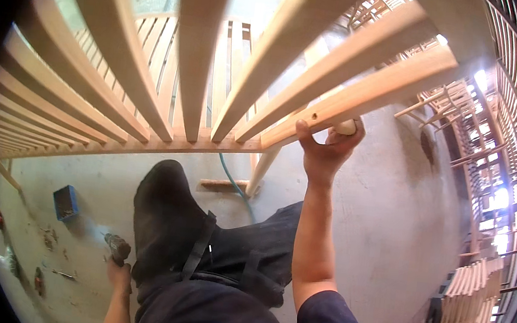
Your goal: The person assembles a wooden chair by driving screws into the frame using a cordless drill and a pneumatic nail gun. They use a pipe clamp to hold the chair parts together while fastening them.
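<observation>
Pale, unfinished wood fills most of my view: a slatted wooden frame (173, 77) stands right in front of me, its curved slats fanning upward from a low cross rail that runs across the middle of the picture. At its right end a thicker rail slopes up toward the top right, with a small drilled hole showing on its near face. My right hand (326, 145) is clenched around that end of the frame, thumb on the near side beside the hole and fingers wrapped over a rounded peg or leg end. One pale leg runs down from there to the concrete floor (384, 225).

My left hand (118, 268) hangs low at my side, gripping a dark power drill (117, 247) whose nose points up and left. My raised knee, in dark trousers with a strapped knee pad, sits between my hands.

On the floor to the left lies a small blue box (66, 202); I cannot tell what is in it. A teal hose (231, 181) snakes across the floor under the frame. More slatted frames (470, 310) are stacked along the right.
</observation>
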### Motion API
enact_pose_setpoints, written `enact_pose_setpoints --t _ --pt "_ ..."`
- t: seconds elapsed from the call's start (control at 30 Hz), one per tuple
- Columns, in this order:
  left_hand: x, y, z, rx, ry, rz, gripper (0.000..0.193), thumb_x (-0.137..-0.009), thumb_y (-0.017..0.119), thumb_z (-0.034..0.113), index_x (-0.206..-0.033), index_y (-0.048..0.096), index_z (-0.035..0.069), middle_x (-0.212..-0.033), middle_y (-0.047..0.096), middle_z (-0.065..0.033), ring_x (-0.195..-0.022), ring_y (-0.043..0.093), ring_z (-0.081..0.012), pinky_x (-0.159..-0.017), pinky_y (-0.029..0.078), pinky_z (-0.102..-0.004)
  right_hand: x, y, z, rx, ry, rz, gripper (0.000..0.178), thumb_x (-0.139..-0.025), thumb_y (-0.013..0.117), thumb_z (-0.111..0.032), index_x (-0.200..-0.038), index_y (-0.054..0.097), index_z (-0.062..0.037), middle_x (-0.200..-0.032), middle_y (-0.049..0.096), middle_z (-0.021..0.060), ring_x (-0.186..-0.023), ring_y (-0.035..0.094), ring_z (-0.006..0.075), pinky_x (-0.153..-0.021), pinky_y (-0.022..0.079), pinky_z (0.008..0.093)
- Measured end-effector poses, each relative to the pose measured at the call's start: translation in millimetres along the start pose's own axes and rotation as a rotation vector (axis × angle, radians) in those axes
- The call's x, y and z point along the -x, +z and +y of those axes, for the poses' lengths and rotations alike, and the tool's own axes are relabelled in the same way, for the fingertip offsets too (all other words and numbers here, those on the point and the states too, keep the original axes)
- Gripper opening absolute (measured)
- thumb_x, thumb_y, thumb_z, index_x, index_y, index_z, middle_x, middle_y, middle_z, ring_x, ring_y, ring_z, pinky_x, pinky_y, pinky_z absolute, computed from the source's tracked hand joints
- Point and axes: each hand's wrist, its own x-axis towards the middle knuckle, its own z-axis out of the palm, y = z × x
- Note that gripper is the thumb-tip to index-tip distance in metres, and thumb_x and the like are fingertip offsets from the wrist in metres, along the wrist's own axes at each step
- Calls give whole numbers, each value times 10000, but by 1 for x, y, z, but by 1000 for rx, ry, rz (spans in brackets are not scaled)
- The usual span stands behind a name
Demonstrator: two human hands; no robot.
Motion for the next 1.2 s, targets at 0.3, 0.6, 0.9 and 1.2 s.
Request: enact_pose_setpoints --t 0.3,0.6,0.9,1.2 --pt "3 80 -83 -120 -48 124 627 -716 667 49 -1328 531 52 -1224 636 -216 -1151 606 -428 -950 485 -487 -17 -36 9 181 23 -52 740 -721 929 -70 -1259 422 -78 -1241 525 78 -1213 482 193 -1117 363 382" --pt "-2 83 -79 -146 -2 156 575 -711 719 58 -1249 520 31 -1081 626 -209 -997 599 -437 -884 487 -517 -50 -74 44 484 -182 -240 272 -923 762 -137 -1074 707 83 -1038 680 128 -926 620 204 -856 525 357" --pt "8 -11 -19 248 -101 487 699 -821 756 222 -1391 432 -22 -1294 558 -244 -1203 535 -430 -1017 444 -488 -34 -37 25 654 16 -71 601 -884 775 -471 -979 670 112 -1012 679 253 -897 631 347 -851 511 415" --pt "-32 -408 324 91 1296 1395 539 -978 657 283 -1344 460 -60 -1275 543 -181 -1138 558 -281 -985 449 -390 -23 -68 61 668 -362 -132 267 -882 794 -120 -1081 677 15 -1091 672 107 -1019 595 164 -916 521 352"
